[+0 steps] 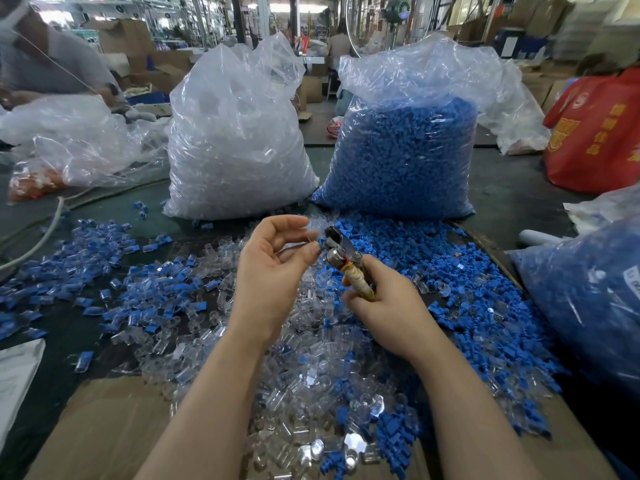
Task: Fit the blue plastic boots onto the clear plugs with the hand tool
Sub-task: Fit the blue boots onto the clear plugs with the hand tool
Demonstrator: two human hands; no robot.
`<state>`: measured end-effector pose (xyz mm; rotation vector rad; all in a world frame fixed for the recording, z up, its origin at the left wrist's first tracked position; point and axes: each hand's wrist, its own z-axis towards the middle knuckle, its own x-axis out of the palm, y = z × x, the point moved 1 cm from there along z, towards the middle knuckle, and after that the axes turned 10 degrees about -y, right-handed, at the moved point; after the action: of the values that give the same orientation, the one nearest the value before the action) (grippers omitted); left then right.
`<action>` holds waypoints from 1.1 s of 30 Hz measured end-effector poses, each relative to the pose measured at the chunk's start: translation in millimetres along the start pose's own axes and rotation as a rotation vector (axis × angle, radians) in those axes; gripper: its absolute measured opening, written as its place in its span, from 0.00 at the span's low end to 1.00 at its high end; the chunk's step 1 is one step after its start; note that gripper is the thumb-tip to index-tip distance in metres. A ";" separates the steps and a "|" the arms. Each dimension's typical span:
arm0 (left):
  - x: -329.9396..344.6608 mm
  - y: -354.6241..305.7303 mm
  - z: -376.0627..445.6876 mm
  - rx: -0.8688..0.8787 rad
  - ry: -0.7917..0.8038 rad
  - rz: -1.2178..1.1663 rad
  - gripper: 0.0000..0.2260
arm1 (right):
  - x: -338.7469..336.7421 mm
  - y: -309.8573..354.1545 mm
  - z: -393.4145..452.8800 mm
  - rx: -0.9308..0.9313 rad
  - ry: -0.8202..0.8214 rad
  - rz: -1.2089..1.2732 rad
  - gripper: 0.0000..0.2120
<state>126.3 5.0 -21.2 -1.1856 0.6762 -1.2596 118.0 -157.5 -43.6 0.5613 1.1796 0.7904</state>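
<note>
Judging by the heaps, most work remains: left of the hand tool point(341, 249) lie finished boot-and-plug pairs point(104, 271), right of it loose blue boots point(433, 258); right hand point(384, 299) grips its handle, left hand point(273, 261) pinches a small piece at its head

Factory hall, bright overhead light; stacked cardboard boxes point(138, 39), green fan point(398, 10), dark worktable point(502, 181).

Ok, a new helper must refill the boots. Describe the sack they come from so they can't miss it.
Behind the two hands stand two tall clear plastic sacks. Take the right-hand sack, just beyond the hand tool. It is packed with blue boots, while the left-hand sack holds only clear plugs.
</note>
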 end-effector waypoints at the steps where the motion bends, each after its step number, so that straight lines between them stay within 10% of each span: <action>1: -0.5 0.0 0.0 -0.001 0.003 0.004 0.14 | 0.3 0.2 -0.6 0.000 0.003 0.000 0.04; 19: 0.4 -0.3 0.4 -0.084 -0.042 0.004 0.13 | -0.6 1.7 -1.4 -0.049 -0.101 -0.157 0.05; 25: -36.2 0.9 19.9 -0.556 -0.369 -0.578 0.06 | -11.6 -6.9 2.6 -0.107 -0.372 -0.340 0.08; 33: -83.5 6.1 31.4 -0.666 -0.748 -1.138 0.08 | -17.3 -21.2 3.0 0.204 -0.415 -0.634 0.02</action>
<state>136.8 92.7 -34.4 -2.6225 -0.2700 -1.3076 123.1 -184.2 -48.4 0.4489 0.9686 0.0065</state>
